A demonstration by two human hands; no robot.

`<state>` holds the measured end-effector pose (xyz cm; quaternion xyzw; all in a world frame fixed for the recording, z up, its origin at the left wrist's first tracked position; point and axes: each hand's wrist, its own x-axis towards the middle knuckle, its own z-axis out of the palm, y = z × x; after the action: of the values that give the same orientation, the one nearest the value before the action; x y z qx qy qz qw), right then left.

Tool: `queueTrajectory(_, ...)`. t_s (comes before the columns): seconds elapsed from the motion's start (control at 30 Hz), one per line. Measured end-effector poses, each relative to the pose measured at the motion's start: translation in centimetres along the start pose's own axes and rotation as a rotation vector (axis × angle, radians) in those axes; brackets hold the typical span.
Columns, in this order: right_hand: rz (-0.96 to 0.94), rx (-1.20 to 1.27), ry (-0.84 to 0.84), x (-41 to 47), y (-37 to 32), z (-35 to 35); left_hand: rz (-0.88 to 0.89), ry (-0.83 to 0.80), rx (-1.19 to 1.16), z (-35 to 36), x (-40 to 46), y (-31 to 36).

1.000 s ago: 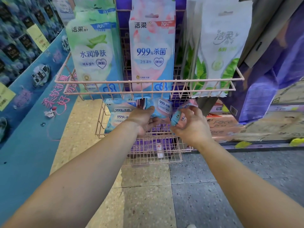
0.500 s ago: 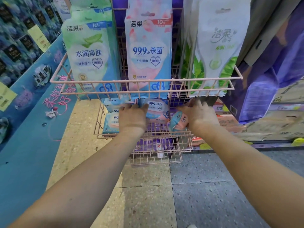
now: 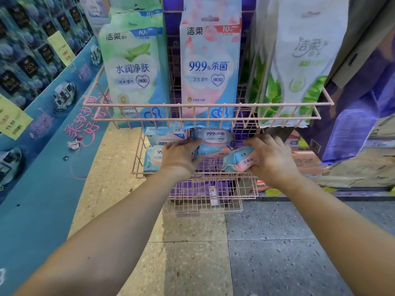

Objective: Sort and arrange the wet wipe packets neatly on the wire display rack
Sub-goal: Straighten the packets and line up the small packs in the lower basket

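The right hand (image 3: pixel 272 161) has its grip closed round a small pink-and-blue packet (image 3: pixel 240 161), fingers curled over the top and thumb side underneath, holding it tilted just above the floor of the middle basket (image 3: pixel 192 175) of the pink wire rack. The left hand (image 3: pixel 179 155) lies palm-down at the basket's left-centre, fingers spread and pressing on a packet there; whether it actually pinches one or only steadies the row I cannot tell, since the palm hides the contact. Between the two hands a "99.9%" packet (image 3: pixel 214 138) stands upright against the basket's back, and left of the left hand two more packets (image 3: pixel 160 136) sit stacked. Above the basket, three tall hanging packs (image 3: pixel 210 67) fill the upper tier (image 3: pixel 205 105). These packets look soft, light and film-wrapped, so likely slippery and prone to sagging; holding one across its short edges, near the sealed ends, should keep it flat while it is slid into line beside the upright one.
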<state>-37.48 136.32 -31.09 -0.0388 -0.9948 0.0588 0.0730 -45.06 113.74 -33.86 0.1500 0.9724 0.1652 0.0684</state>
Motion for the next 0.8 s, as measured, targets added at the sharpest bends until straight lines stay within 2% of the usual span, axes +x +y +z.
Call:
queueTrajectory(0.1,0.022,-0.021,-0.136,0.9,-0.1,-0.8,0.011,-0.024,-0.011,-0.1,-0.1,0.0)
queueTrajectory(0.17,-0.021,-0.024,-0.125,0.9,-0.2,-1.5,0.035,-0.034,-0.014,-0.2,-0.2,-0.2)
queueTrajectory(0.33,-0.06,-0.038,0.298,-1.5,-0.3,-1.5,0.173,-0.155,0.071,-0.4,-0.1,1.1)
queueTrajectory(0.43,-0.093,-0.051,0.351,-2.3,-1.1,0.2,0.231,-0.257,0.123,-0.1,0.6,3.1)
queueTrajectory(0.5,-0.054,-0.019,0.404,-2.7,-1.5,1.3,0.158,-0.198,-0.06,-0.5,0.3,3.6)
queueTrajectory(0.57,-0.028,0.017,0.479,-3.0,-2.0,2.1,0.049,-0.119,-0.385,-1.4,-0.5,3.8)
queueTrajectory(0.67,-0.041,0.091,0.559,-2.7,-3.0,2.6,-0.023,-0.234,-0.689,-2.2,-1.3,4.4)
queueTrajectory(0.73,-0.049,0.157,0.522,-2.5,-3.4,2.8,-0.048,-0.237,-0.791,-2.2,-1.1,4.3)
queueTrajectory(0.8,-0.094,0.234,0.401,-2.7,-3.3,3.0,-0.098,-0.229,-0.851,-1.9,-0.7,3.9)
